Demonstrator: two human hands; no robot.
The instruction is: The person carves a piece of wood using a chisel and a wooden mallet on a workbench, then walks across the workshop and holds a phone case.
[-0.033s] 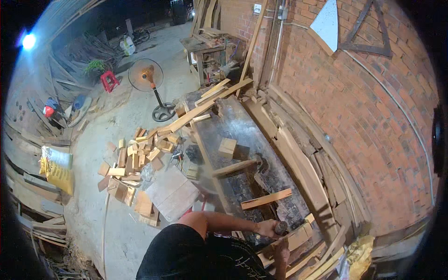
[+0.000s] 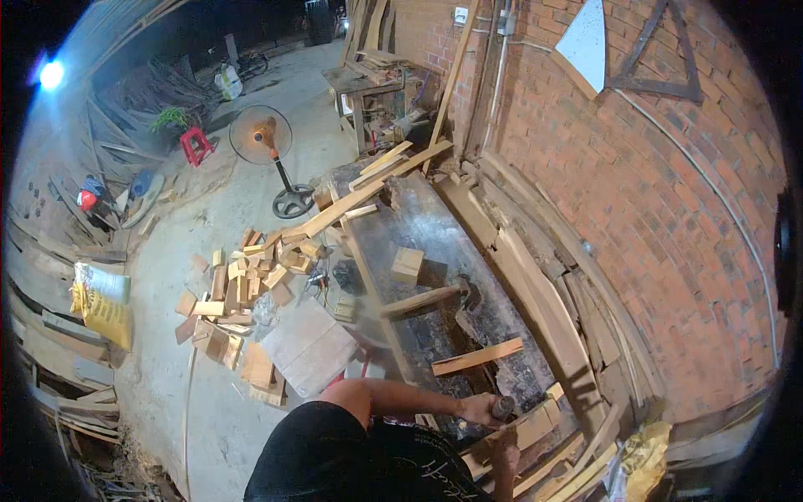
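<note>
My left hand [image 2: 479, 410] is closed around a dark, round-ended tool handle [image 2: 503, 408]; the rest of that tool is hidden. Just below it, my right hand [image 2: 504, 458] is against the edge of a pale wooden board [image 2: 535, 425], its fingers curled and mostly out of sight. Whatever they grip cannot be made out. The board lies across the near end of a dark, worn workbench [image 2: 523, 381]. Beyond my hands a narrow wood strip [image 2: 478, 357] lies on the bench. Farther up are a hammer [image 2: 427, 301] with a wooden handle and a wooden block [image 2: 407, 264].
Left of the bench, offcuts [image 2: 238, 284] are heaped on the floor near a square board-topped stand [image 2: 309, 347]. A standing fan [image 2: 266, 138] is farther back. Long planks [image 2: 535, 293] line the brick wall [image 2: 669, 209] at right. A yellow bag [image 2: 644, 460] sits at lower right.
</note>
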